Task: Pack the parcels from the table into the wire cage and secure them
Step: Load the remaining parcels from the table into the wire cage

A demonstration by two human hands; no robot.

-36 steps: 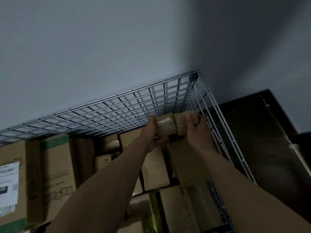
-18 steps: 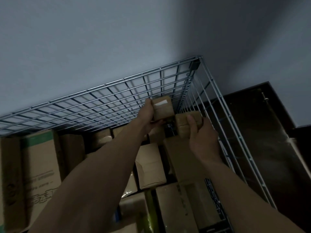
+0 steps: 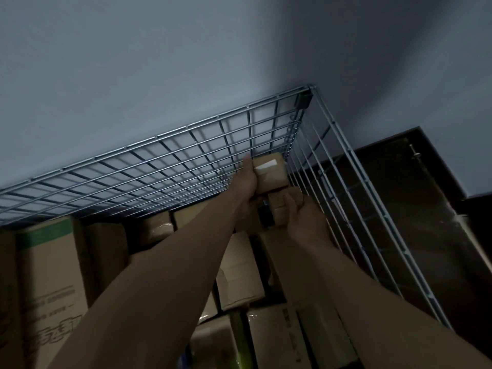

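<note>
Here we grip one small parcel (image 3: pixel 270 173) per hand, left hand (image 3: pixel 246 186) now raised above right hand (image 3: pixel 306 219), both near the wire cage (image 3: pixel 306 98) corner

Silver wire cage (image 3: pixel 186 161), brown parcels (image 3: pixel 270 173), green-striped carton (image 3: pixel 50 275), grey wall (image 3: pixel 159 62)

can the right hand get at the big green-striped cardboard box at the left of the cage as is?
Probably not. The right hand holds a small brown parcel in the wire cage's far right corner; the green-striped cardboard box sits far left, past the left arm.
</note>
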